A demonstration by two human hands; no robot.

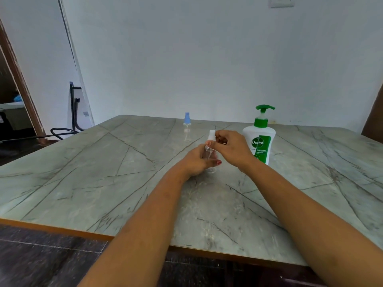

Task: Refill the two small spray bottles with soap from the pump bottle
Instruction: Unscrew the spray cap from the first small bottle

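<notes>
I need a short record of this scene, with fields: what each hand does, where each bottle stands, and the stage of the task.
left hand: grips the body of the clear spray bottle, upright
right hand: pinches the white spray top of that bottle
blue-topped spray bottle: upright, farther back on the table, untouched
Dettol pump bottle: upright, just behind the right hand, untouched
stage: both spray tops are on; no soap moved yet
</notes>
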